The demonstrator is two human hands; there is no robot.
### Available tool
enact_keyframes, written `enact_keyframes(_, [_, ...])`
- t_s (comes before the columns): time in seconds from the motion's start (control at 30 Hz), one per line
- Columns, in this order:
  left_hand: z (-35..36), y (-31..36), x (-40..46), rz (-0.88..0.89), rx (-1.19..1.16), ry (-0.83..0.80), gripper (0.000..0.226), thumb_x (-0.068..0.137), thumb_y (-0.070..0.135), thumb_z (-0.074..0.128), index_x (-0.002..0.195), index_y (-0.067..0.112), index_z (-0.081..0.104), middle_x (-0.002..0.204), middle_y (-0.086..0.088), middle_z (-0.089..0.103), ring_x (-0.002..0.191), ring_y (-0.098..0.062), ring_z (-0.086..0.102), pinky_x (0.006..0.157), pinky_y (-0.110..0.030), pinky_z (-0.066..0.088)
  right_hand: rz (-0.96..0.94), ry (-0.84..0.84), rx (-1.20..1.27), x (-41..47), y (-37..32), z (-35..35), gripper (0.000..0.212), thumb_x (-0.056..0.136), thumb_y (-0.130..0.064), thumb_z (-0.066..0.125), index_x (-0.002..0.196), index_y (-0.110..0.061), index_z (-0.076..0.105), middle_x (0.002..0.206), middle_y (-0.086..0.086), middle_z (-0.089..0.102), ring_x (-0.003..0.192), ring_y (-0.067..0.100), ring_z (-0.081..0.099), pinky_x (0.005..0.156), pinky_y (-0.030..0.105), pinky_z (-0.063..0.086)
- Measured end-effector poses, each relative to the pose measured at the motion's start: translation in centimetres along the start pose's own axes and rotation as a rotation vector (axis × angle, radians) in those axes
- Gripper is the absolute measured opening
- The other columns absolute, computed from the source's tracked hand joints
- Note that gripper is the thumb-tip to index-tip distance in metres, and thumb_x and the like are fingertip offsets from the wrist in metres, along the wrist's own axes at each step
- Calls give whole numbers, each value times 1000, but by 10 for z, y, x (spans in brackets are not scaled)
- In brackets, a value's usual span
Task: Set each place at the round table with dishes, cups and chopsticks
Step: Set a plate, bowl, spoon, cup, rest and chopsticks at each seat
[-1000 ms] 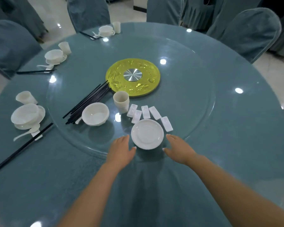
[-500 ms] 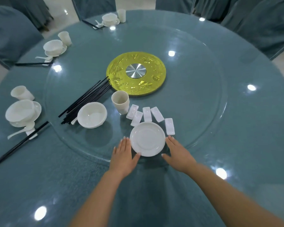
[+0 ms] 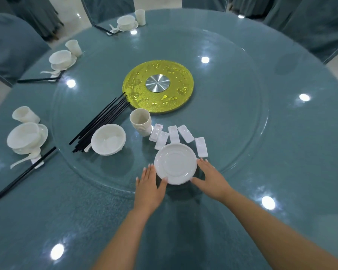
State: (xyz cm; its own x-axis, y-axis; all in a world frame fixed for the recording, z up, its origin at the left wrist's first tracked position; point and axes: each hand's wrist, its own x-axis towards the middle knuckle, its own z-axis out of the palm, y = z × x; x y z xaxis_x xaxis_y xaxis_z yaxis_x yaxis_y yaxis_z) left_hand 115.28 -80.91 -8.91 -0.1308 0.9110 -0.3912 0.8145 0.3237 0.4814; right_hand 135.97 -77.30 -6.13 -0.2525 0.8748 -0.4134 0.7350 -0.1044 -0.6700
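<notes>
A small stack of white plates point(image 3: 175, 163) sits near the front rim of the glass turntable point(image 3: 242, 145). My left hand point(image 3: 147, 185) lies flat against its left side, fingers straight, thumb touching the front rim. My right hand point(image 3: 211, 178) lies flat at its right side, thumb at the rim. Behind the plates lie several white chopstick rests point(image 3: 173, 134), a stack of cups point(image 3: 141, 121), a white bowl point(image 3: 108, 139) and a bundle of black chopsticks point(image 3: 101, 121).
A yellow disc point(image 3: 158, 85) marks the turntable's centre. Three laid places with bowl, cup, spoon and chopsticks stand at the left point(image 3: 26, 137), far left point(image 3: 61, 59) and far side point(image 3: 127, 22). Covered chairs point(image 3: 10, 45) ring the table.
Both hands have closed in on the plate stack from either side; their thumbs now touch its front rim. The view has tilted down toward the table.
</notes>
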Motion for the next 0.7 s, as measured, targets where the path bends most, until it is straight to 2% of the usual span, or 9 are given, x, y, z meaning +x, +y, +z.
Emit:
enact_keyframes(0.07, [7,7,-3,-36,-97,74,66,98,45,42,152,14,19,161,0,13,149,-16,1,120,-41,-2,14,22,75,-3,-3,-7,59,93,-29,57,146,-28,31,157,-2,26,148,16,11,118,33,17])
enact_keyframes(0.13, [13,15,-4,-81,-199,138,59,97,42,45,148,16,32,159,0,22,149,-18,5,120,-45,0,32,36,146,-8,-6,-13,53,94,-28,56,143,-32,37,150,-6,37,144,15,22,108,27,25])
enact_keyframes(0.23, [11,25,-4,-122,-323,193,51,97,41,47,142,18,42,156,0,29,148,-18,8,119,-50,10,46,90,232,-12,-11,-19,44,95,-26,54,137,-33,46,128,-12,52,118,8,44,91,19,31])
enact_keyframes(0.3, [6,32,-7,-126,-406,220,49,96,38,49,142,20,43,155,3,32,148,-15,9,119,-45,15,48,153,249,-13,-13,-20,37,96,-26,54,133,-28,51,118,-15,54,109,3,46,89,18,32])
enact_keyframes(0.37, [0,39,-14,-162,-511,257,46,95,32,53,139,20,47,150,4,39,146,-14,17,117,-36,21,79,211,260,-13,-12,-18,30,95,-28,54,125,-25,56,120,-13,59,111,5,51,90,20,36])
enact_keyframes(0.4, [-2,40,-17,-182,-561,288,42,95,29,55,135,19,50,145,3,46,142,-15,28,113,-33,27,102,235,289,-13,-11,-16,27,95,-29,55,121,-24,58,117,-11,62,109,8,55,88,22,38])
enact_keyframes(0.47, [-6,41,-24,-206,-663,341,32,93,24,58,125,20,57,129,0,60,122,-16,52,98,-28,40,138,259,345,-14,-14,-14,22,94,-29,56,114,-23,58,103,-7,66,94,12,61,81,25,45])
enact_keyframes(0.57, [-15,34,-40,-229,-796,350,25,93,17,57,118,19,56,102,-4,70,89,-15,65,73,-20,49,138,218,441,-17,-25,-10,11,92,-21,58,103,-19,57,86,-2,68,80,17,68,75,32,52])
enact_keyframes(0.7, [-23,14,-65,-295,-853,348,23,93,13,57,116,18,52,87,-6,71,81,-19,70,80,-38,56,146,83,559,-24,-39,2,8,90,-7,59,97,-11,56,77,9,68,56,18,67,65,26,56])
